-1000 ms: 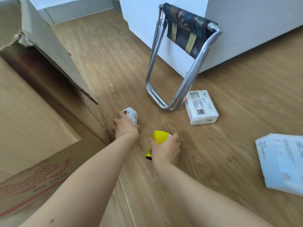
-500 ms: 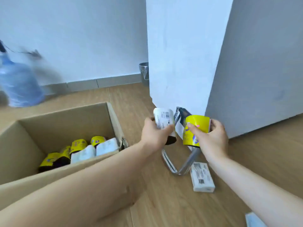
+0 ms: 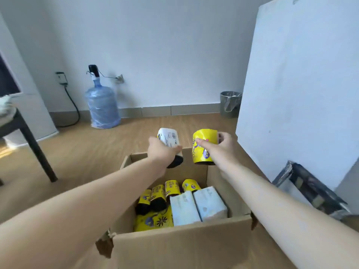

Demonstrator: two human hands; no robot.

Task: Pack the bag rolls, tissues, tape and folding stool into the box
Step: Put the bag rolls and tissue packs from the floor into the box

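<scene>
Left hand (image 3: 162,152) grips a white-wrapped bag roll (image 3: 169,139), right hand (image 3: 223,147) a yellow bag roll (image 3: 204,148), both above the box (image 3: 180,247); folding stool (image 3: 308,191) half cut off behind the right arm.

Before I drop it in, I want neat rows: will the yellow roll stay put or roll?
The yellow roll is a cylinder, so on its side it would probably roll. It likely feels light and soft, pinched easily by the right hand. Wedged against the tissues, it should stay.
</scene>
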